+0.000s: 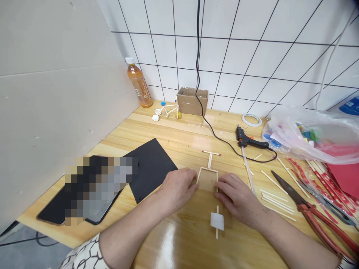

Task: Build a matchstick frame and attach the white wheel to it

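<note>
A small frame of thin wooden sticks lies low over the table, with a T-shaped end whose crossbar has red tips. My left hand is closed, its thumb and fingers at the frame's left leg. On the other side my right hand pinches the right leg. Closer to me, apart from both hands, a white wheel-like piece sits on a short stick. Several loose pale sticks lie right of my right hand.
A black glue gun with its cable, a tape roll and red-handled shears lie right. Further back are a cardboard box, a stick tricycle model and a drink bottle. A black sheet lies left.
</note>
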{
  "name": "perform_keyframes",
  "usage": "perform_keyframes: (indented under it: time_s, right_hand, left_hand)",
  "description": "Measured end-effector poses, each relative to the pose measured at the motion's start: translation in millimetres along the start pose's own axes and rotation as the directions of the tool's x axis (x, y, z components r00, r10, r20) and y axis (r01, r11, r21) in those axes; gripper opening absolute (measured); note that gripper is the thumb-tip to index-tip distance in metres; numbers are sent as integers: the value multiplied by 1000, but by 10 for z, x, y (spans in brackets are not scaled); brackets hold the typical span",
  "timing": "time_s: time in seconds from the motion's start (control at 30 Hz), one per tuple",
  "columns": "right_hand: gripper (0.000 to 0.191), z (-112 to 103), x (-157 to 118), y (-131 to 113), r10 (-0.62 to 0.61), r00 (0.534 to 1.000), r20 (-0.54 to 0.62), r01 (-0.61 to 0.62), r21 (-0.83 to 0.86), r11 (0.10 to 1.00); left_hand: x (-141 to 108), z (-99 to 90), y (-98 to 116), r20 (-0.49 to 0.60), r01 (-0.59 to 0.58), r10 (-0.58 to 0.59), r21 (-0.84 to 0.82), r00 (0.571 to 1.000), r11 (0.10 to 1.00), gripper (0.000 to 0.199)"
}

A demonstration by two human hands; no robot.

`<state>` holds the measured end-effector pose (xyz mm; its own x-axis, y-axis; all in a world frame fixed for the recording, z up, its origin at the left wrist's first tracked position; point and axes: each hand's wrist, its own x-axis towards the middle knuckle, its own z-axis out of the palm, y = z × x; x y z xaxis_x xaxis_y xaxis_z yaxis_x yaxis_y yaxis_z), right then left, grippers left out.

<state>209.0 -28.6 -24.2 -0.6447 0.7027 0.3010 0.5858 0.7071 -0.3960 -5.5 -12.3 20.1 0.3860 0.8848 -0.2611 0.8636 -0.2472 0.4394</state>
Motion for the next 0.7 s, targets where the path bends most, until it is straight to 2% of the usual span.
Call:
perform_keyframes:
  time_s: [0.4,0.7]
  right_hand:
    - [10,1,4,14,-1,1000,-9,0,-8,1000]
    - [14,-30,-24,28,47,994,-102,-47,-4,999]
  left_hand:
    - [5,23,-13,-16,4,-4,-13,1000,1000,10]
    - [-5,29,-38,-30,-10,9,-22,1000,1000,8]
